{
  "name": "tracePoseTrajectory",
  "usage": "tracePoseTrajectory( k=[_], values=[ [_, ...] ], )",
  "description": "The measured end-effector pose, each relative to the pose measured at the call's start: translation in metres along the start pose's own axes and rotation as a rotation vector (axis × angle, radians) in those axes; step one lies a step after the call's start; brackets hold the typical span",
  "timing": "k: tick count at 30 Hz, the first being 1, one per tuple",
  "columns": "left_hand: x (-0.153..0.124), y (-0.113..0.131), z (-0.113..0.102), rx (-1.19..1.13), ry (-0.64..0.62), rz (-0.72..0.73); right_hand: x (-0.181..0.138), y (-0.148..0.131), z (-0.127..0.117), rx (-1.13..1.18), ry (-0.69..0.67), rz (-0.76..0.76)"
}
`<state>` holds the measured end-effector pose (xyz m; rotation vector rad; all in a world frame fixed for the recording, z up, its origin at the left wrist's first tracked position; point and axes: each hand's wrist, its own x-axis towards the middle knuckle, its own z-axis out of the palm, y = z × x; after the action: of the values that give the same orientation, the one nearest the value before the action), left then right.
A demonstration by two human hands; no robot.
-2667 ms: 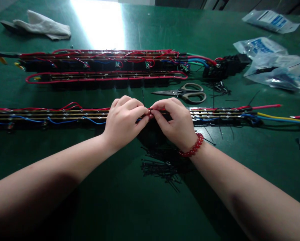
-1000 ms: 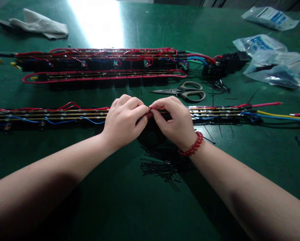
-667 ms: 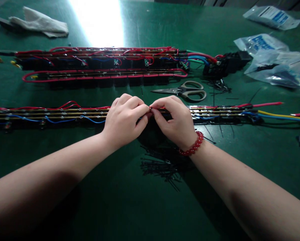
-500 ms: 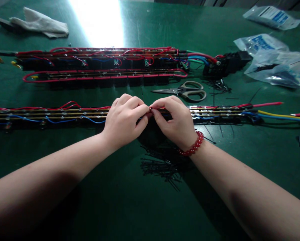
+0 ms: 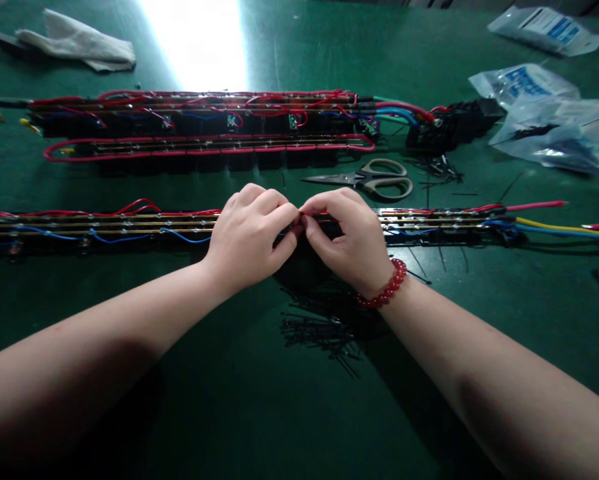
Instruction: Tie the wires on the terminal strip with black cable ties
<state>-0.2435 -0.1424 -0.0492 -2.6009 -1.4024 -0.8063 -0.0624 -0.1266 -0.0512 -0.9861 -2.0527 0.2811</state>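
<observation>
A long wired strip (image 5: 104, 227) with red, blue and brass-coloured lines runs across the green table in front of me. My left hand (image 5: 249, 233) and my right hand (image 5: 352, 237) meet over its middle, fingertips pinched together on a red wire of the strip where a small dark piece, too small to name, sits. A red bead bracelet (image 5: 384, 290) is on my right wrist. A heap of black cable ties (image 5: 324, 330) lies just below my hands.
Scissors (image 5: 367, 180) lie behind the strip. Two more wired strips (image 5: 204, 123) lie farther back, ending in a black connector block (image 5: 449, 127). Plastic bags (image 5: 544, 113) sit at the right, a white cloth (image 5: 77, 47) at the back left.
Both hands stay pinched at the same spot on the strip; only the view has shifted slightly.
</observation>
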Motion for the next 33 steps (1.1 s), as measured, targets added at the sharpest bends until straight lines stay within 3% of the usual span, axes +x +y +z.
tracePoseTrajectory(
  k=[33],
  values=[
    [-0.0005,-0.0022,0.003,0.073,0.012,0.054,-0.0004,0.0003,0.001,-0.024,-0.024,0.015]
  ],
)
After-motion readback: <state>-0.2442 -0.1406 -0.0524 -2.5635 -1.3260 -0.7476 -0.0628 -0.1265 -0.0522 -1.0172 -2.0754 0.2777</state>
